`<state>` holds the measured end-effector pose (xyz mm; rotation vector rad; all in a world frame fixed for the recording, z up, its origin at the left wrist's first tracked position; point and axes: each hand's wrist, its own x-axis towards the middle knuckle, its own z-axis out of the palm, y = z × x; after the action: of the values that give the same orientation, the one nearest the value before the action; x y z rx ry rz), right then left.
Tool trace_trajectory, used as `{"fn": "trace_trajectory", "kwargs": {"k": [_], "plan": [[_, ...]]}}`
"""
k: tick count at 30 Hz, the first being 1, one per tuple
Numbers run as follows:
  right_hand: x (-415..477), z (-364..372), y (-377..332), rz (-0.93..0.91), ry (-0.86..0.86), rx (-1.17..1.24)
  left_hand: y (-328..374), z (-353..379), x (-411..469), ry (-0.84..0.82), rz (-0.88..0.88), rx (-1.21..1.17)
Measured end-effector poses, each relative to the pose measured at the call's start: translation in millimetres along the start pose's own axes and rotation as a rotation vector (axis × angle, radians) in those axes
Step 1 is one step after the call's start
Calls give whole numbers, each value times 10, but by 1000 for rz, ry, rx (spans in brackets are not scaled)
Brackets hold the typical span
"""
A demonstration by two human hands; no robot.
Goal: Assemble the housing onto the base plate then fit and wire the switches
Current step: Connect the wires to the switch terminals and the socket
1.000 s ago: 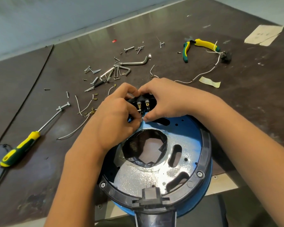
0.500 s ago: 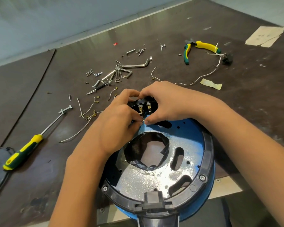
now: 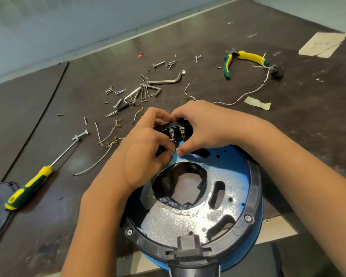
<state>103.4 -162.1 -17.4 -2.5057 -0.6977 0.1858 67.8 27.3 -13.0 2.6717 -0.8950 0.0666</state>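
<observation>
Right grip (image 3: 206,126) pinches the black, brass-tabbed switch block (image 3: 177,129) at the far rim of the blue housing (image 3: 234,162); left grip (image 3: 140,152) pinches a white wire (image 3: 175,149) there.

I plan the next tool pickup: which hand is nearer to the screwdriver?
Left. The left hand pinches a wire at the switch, and the screwdriver lies out to its left; the right hand holds the switch, farther to the right.
</observation>
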Motion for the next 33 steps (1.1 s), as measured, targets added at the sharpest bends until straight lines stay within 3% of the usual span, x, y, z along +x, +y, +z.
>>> {"fn": "trace_trajectory", "kwargs": {"k": [33], "plan": [[0,10,-22,-29,14,-5,35,1,16,21,7,53]]}}
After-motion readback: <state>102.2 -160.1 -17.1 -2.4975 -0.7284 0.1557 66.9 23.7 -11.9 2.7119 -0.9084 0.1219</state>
